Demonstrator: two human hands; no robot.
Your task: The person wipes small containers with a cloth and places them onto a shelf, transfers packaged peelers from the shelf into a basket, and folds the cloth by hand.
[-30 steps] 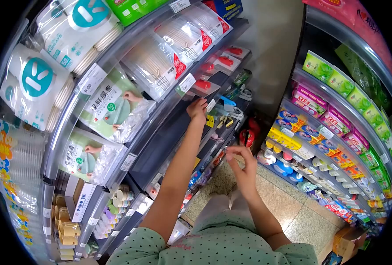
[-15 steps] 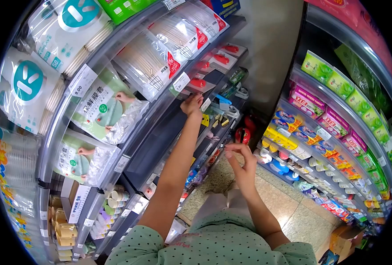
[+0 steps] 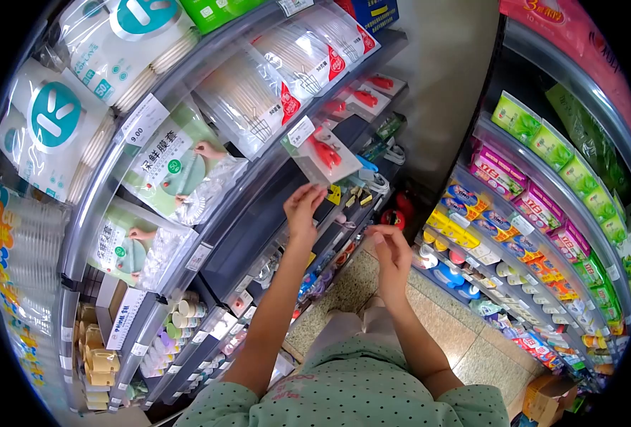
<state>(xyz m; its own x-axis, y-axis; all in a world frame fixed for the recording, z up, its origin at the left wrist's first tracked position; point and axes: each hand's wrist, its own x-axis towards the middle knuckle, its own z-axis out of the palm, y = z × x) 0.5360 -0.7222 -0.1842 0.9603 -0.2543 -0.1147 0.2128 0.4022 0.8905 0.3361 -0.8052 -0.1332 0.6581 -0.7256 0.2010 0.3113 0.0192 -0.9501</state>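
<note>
My left hand [image 3: 303, 213] pinches the lower corner of a flat pale box [image 3: 322, 155] with a red picture on it. The box sticks out tilted from the shelf edge, just under a price tag [image 3: 301, 132]. Behind it, similar boxes [image 3: 369, 96] lie on the same shelf. My right hand [image 3: 392, 257] hangs over the aisle, its fingers loosely bent and apart, with nothing in it.
Bags of wooden sticks [image 3: 248, 96] and packs of food cover film [image 3: 177, 167] line the left shelves. Across the tiled aisle floor [image 3: 433, 313], another rack holds green packs [image 3: 550, 146] and purple boxes [image 3: 497, 171]. A cardboard box [image 3: 543, 402] stands at lower right.
The pale box has come out from the shelf toward me, with my left hand on its corner. My left hand has drawn back and lower. My right hand's fingers have loosened slightly.
</note>
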